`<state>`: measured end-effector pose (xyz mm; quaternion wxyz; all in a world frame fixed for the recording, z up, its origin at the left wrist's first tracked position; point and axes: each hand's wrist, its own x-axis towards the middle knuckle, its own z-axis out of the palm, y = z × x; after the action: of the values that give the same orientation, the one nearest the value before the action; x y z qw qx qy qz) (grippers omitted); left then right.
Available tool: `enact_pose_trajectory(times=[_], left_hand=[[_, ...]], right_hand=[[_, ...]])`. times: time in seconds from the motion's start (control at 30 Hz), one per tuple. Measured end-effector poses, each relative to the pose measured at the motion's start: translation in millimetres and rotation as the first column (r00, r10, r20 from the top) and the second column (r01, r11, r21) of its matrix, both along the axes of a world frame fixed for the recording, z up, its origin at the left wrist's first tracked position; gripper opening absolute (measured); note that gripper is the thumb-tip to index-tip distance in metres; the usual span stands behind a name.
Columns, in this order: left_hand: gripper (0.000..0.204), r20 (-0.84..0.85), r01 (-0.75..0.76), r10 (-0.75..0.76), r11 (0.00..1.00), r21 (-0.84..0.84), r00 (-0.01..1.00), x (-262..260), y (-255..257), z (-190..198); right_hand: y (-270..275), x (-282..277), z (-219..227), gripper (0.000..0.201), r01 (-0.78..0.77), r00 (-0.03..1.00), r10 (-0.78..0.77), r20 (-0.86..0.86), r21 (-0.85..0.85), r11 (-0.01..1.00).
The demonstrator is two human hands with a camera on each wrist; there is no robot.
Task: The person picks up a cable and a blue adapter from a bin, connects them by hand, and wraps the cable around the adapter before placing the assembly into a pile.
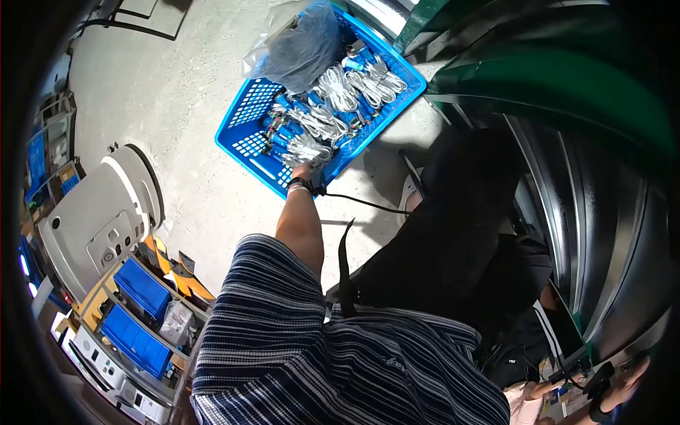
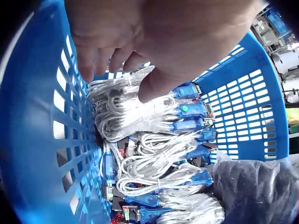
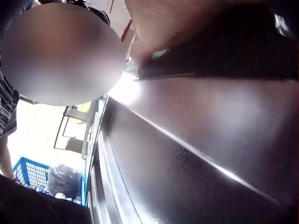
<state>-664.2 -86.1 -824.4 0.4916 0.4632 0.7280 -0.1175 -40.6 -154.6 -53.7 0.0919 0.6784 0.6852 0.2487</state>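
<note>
My left hand (image 1: 302,172) reaches into the blue basket (image 1: 258,168) at its near end. In the left wrist view the hand (image 2: 159,37) comes from above, its thumb and curled fingers gripping a bundle of clear-grey cables (image 2: 126,112) with blue connectors (image 2: 191,110). More coiled cables (image 2: 156,158) lie beside it. My right hand (image 1: 627,386) shows small at the lower right edge of the head view. In the right wrist view part of that hand (image 3: 173,23) is at the top, near a dark shiny metal surface (image 3: 210,121); its fingertips are hidden.
A dark plastic bag (image 1: 301,49) lies at the basket's far end. Green-edged metal panels (image 1: 552,99) stand to the right. On the left are a beige lidded container (image 1: 99,212) and a rack with blue bins (image 1: 138,340). A black cord (image 1: 365,204) runs from the left wrist.
</note>
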Motion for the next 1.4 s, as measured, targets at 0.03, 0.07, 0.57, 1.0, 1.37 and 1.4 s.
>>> enact_pose_trajectory(times=[0.03, 0.07, 0.57, 1.0, 1.37, 1.4], left_hand=[[0.04, 0.085, -0.198, 0.198, 0.98, -0.003, 0.977, -1.1, -3.8, -10.3], [0.04, 0.078, -0.237, 0.238, 0.971, -0.019, 0.968, -2.7, -8.3, -18.8], [0.077, -0.084, -0.453, 0.448, 0.852, -0.264, 0.89, 6.2, 25.8, 22.7], [0.061, 0.131, -0.721, 0.71, 0.688, 0.082, 0.692, 13.1, 45.0, 145.4], [0.034, 0.714, -0.801, 0.627, 0.577, -0.159, 0.31, 0.0, 75.2, 345.9], [0.029, 0.724, -0.796, 0.641, 0.565, -0.218, 0.256, 0.3, 89.8, 359.5]], right_hand=[[1.1, -0.6, 0.3, 0.062, 0.01, 1.0, -0.01, 0.001, -0.012, 1.0], [0.4, -0.1, 1.6, 0.062, 0.018, 1.0, -0.018, 0.003, -0.02, 1.0], [0.3, -4.3, 4.6, 0.062, 0.027, 0.999, -0.026, 0.022, -0.04, 0.999], [18.2, -11.8, -3.7, 0.063, -0.06, 0.998, 0.06, 0.009, -0.002, 0.998], [47.1, -22.0, -14.5, 0.057, -0.188, 0.971, 0.216, -0.1, 0.233, 0.954], [43.5, -18.7, -14.9, 0.056, -0.166, 0.967, 0.211, -0.144, 0.275, 0.947]])
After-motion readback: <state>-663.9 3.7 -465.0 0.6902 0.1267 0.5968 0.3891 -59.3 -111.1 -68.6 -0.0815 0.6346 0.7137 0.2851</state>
